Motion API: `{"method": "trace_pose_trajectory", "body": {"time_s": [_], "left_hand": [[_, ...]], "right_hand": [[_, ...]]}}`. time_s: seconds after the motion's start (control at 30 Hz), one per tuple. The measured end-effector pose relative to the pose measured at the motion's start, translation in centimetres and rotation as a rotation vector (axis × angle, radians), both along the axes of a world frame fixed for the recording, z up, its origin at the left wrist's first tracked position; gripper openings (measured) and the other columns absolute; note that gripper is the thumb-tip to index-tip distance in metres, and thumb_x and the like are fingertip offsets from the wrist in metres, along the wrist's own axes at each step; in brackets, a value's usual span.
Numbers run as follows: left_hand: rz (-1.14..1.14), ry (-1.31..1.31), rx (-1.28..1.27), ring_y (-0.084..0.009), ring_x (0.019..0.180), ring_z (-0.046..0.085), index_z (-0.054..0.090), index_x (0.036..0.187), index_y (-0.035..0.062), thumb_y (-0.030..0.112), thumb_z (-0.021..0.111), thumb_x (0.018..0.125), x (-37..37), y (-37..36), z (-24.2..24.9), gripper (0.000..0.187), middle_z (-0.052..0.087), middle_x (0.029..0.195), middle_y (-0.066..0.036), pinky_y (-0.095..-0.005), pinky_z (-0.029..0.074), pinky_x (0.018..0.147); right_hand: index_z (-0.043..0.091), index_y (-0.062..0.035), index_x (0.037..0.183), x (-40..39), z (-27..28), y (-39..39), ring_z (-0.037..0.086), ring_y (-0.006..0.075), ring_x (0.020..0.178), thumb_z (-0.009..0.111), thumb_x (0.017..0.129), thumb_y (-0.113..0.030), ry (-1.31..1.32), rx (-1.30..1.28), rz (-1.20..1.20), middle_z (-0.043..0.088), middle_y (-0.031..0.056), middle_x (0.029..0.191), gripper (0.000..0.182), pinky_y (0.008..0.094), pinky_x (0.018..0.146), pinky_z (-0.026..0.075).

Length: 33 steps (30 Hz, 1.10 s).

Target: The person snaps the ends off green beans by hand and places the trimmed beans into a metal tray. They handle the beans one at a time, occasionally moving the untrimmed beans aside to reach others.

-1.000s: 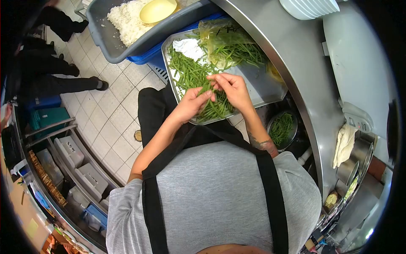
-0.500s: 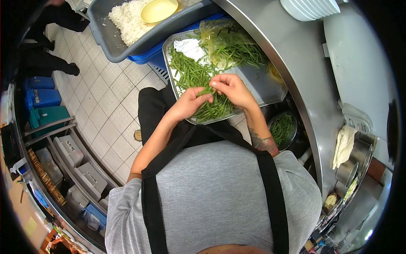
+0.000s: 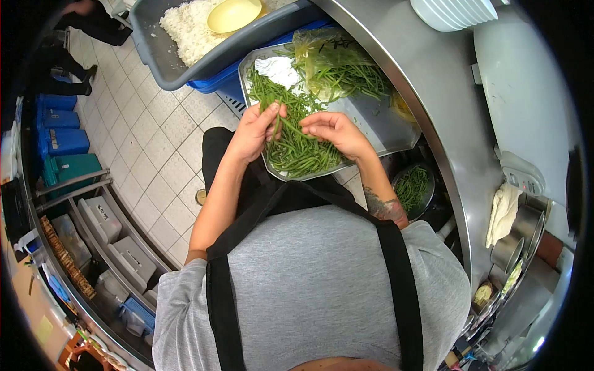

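Note:
Over a metal tray [image 3: 377, 117] heaped with green beans [image 3: 303, 154], my left hand [image 3: 252, 133] is closed around a few beans, thumb on top. A single green bean [image 3: 288, 124] runs from it toward my right hand [image 3: 339, 132], whose thumb and fingertips pinch the bean's other end. Part of that end is hidden by the fingers. At the tray's far side, a yellowish plastic bag [image 3: 322, 46] with writing on it lies open with more beans spilling out. Crumpled white material [image 3: 277, 71] sits beside it.
Beyond the tray stands a grey tub [image 3: 167, 71] of white rice with a yellow bowl [image 3: 234, 15] in it. A steel counter [image 3: 427, 80] curves along the right, above a pan [image 3: 427, 201] of cut beans. Another person's dark-clothed legs [image 3: 68, 71] are at far left.
My left hand has moved up and left, away from my right hand, with beans in it. The right hand has shifted slightly down. The person at far left has stepped.

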<state>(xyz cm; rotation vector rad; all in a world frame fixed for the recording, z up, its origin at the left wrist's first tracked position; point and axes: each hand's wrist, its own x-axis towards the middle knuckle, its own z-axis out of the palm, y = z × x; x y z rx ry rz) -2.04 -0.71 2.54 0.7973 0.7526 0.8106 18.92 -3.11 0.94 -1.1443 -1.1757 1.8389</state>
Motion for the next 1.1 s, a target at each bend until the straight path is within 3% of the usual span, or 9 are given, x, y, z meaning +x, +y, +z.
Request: {"method": "trace_pose_trajectory", "body": {"time_s": [0.2,0.27,0.4,0.47,0.6,0.67,0.87,1.03,1.1], "left_hand": [[0.138,0.041,-0.044,-0.0043,0.046,0.029,0.055,0.085,0.0072,0.026,0.048,0.094,0.0,0.2,-0.9,0.022,0.035,0.055,0.007,-0.0207,0.03,0.046],[0.222,0.031,-0.122,-0.0039,0.046,0.028,0.056,0.085,0.006,0.025,0.049,0.094,0.2,-0.1,-1.2,0.022,0.034,0.055,0.008,-0.0204,0.027,0.044],[0.283,0.032,-0.153,-0.0036,0.046,0.028,0.056,0.086,0.0039,0.023,0.05,0.094,0.5,-0.4,-1.3,0.021,0.033,0.056,0.008,-0.0201,0.025,0.043],[0.312,-0.001,-0.175,-0.0037,0.046,0.028,0.057,0.089,0.0018,0.022,0.051,0.093,0.6,-0.5,-1.5,0.022,0.035,0.058,0.007,-0.0195,0.025,0.043],[0.31,-0.022,-0.14,-0.004,0.048,0.032,0.056,0.095,-0.0001,0.021,0.052,0.093,1.3,-1.1,-1.7,0.022,0.042,0.065,0.004,-0.0197,0.028,0.044],[0.312,-0.029,-0.121,-0.004,0.048,0.032,0.056,0.094,0.0,0.021,0.051,0.093,2.1,-1.4,-1.4,0.022,0.043,0.065,0.004,-0.0198,0.028,0.044],[0.415,-0.066,-0.032,-0.002,0.046,0.032,0.059,0.092,-0.0001,0.019,0.053,0.092,3.1,-1.9,-1.2,0.02,0.046,0.065,0.003,-0.0189,0.027,0.043],[0.492,-0.019,-0.008,-0.0021,0.046,0.032,0.059,0.093,-0.0007,0.018,0.053,0.092,2.6,-1.7,-1.1,0.02,0.046,0.064,0.003,-0.0187,0.027,0.043],[0.546,0.008,-0.035,-0.0024,0.047,0.034,0.059,0.092,-0.001,0.018,0.055,0.091,2.7,-1.7,-1.1,0.019,0.048,0.064,0.003,-0.0188,0.027,0.042]], "right_hand": [[0.061,-0.0016,0.107,-0.6,0.7,0.0,0.058,0.0088,0.085,0.051,0.092,-0.018,-0.092,0.023,-0.022,0.065,0.0046,0.097,0.025,0.0248,0.077,0.045],[0.064,0.0001,0.102,-0.6,0.7,0.1,0.059,0.0095,0.081,0.053,0.09,-0.016,-0.223,0.234,0.075,0.066,0.0041,0.09,0.023,0.0243,0.073,0.046],[0.065,0.002,0.097,-1.0,2.3,-0.3,0.06,0.0096,0.074,0.056,0.088,-0.015,-0.435,0.273,0.108,0.067,0.0041,0.084,0.021,0.0236,0.066,0.046],[0.065,0.0021,0.094,-1.1,2.7,-0.2,0.059,0.0093,0.069,0.058,0.086,-0.013,-0.608,0.274,0.027,0.067,0.004,0.081,0.018,0.0223,0.062,0.046],[0.064,0.0028,0.092,-0.9,0.0,0.2,0.056,0.007,0.068,0.057,0.087,-0.014,-0.577,0.278,-0.166,0.064,0.0032,0.078,0.019,0.0213,0.06,0.045],[0.065,0.0007,0.087,-1.3,-1.1,0.3,0.053,0.0074,0.062,0.057,0.088,-0.014,-0.153,0.101,-0.433,0.061,0.0018,0.071,0.017,0.0203,0.054,0.042],[0.062,0.0002,0.088,-1.0,-1.8,0.8,0.048,0.0056,0.06,0.055,0.089,-0.013,0.291,-0.172,-0.733,0.054,-0.0006,0.069,0.015,0.0179,0.052,0.04],[0.063,-0.0012,0.091,0.0,-1.6,0.7,0.054,0.0062,0.068,0.053,0.086,-0.008,0.035,-0.123,-0.427,0.06,0.001,0.078,0.013,0.0191,0.058,0.043],[0.064,0.0008,0.096,-1.2,-0.3,0.1,0.057,0.0071,0.073,0.058,0.085,-0.01,-0.132,0.175,-0.274,0.065,0.0035,0.086,0.016,0.0213,0.065,0.046]]}}
